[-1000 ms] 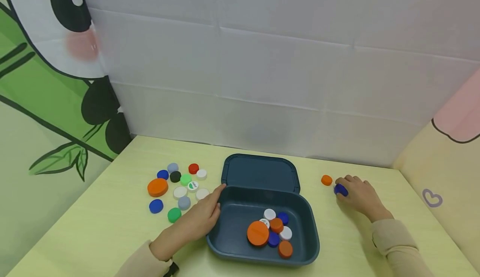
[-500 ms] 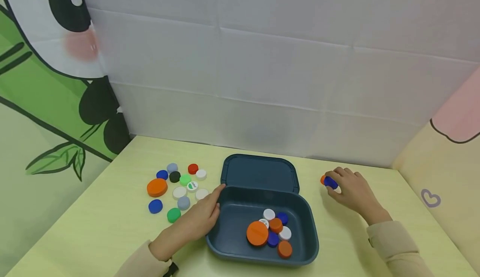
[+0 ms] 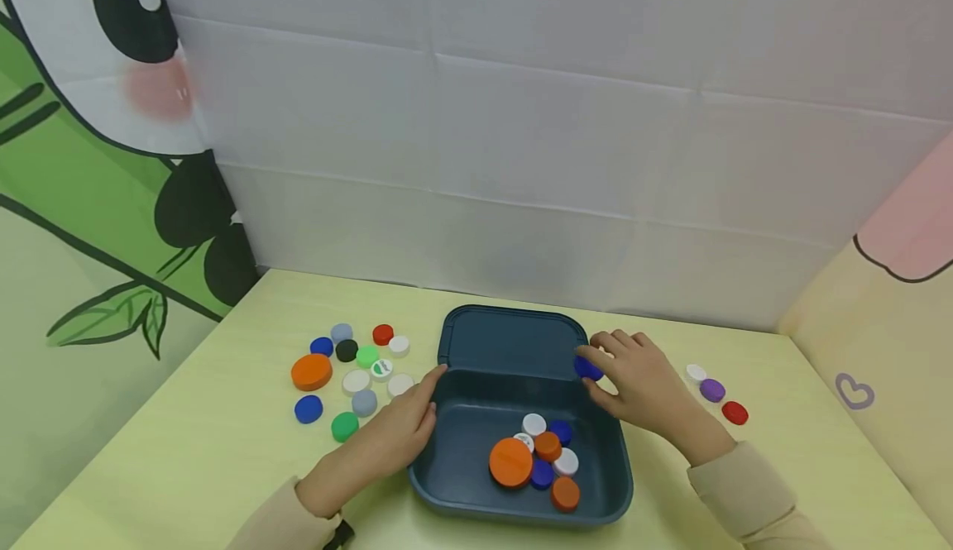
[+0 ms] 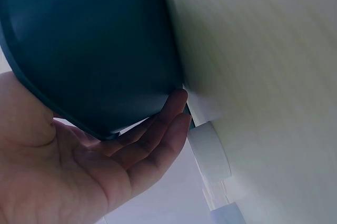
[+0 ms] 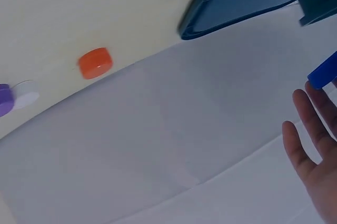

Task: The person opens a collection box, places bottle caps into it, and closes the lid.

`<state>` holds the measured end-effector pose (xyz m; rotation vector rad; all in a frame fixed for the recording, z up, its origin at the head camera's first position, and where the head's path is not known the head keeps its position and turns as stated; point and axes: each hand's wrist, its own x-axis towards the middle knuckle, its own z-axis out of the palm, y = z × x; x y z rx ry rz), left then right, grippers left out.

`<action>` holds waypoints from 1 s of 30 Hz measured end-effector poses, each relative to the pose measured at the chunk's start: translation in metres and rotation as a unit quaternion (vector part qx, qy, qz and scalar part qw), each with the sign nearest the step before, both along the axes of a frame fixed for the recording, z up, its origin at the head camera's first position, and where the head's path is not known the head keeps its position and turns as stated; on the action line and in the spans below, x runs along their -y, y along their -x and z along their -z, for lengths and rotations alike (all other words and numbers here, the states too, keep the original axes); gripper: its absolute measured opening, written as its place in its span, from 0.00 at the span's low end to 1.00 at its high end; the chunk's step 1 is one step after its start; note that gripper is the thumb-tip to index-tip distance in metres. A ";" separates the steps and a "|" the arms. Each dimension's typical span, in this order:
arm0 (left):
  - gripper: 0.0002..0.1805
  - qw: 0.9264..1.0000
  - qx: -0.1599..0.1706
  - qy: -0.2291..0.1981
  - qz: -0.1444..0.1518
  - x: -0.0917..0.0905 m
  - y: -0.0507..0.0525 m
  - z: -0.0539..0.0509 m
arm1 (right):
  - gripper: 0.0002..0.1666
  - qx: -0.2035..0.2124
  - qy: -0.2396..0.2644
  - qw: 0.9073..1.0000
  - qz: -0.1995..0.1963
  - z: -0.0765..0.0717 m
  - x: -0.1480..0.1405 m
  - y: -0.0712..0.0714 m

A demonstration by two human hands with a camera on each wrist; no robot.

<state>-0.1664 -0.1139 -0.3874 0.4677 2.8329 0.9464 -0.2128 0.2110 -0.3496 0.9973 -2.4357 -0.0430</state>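
Note:
A dark blue plastic box (image 3: 454,496) stands on the table. My left hand (image 3: 398,430) holds its left wall near the back corner; in the left wrist view the fingers (image 4: 152,147) lie along the outside of the box. My right hand (image 3: 636,380) pinches a blue bottle cap (image 3: 587,368) between thumb and fingers above the box's back right corner. In the right wrist view that cap (image 5: 322,74) is partly cut off. Inside the box are several caps, among them a large orange cap (image 3: 510,462), a white cap (image 3: 566,462) and a blue cap (image 3: 542,474).
Behind the box lies its lid (image 3: 514,339). Many caps are spread left, including a large orange one (image 3: 311,372) and a green one (image 3: 345,427). White (image 3: 696,374), purple (image 3: 712,390) and red (image 3: 735,413) caps lie right. An orange cap (image 5: 95,63) shows in the right wrist view.
My right hand has picked up the blue cap from the right side and carried it left to the box's back right corner. The left hand has stayed at the box.

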 end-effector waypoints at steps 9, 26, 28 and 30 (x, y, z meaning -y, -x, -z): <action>0.28 1.000 -0.003 -0.001 0.001 0.000 0.000 0.000 | 0.20 0.048 -0.050 0.995 -0.069 0.007 0.040 -0.009; 0.28 1.000 0.003 0.004 -0.002 0.000 -0.001 -0.004 | 0.18 0.136 -0.090 0.978 -0.134 0.025 0.069 -0.012; 0.28 1.000 0.005 0.002 -0.002 0.000 -0.002 -0.004 | 0.18 0.144 -0.097 0.976 -0.133 0.029 0.070 -0.012; 0.28 1.000 0.005 0.002 -0.002 0.001 -0.002 -0.004 | 0.18 0.148 -0.105 0.975 -0.131 0.032 0.071 -0.011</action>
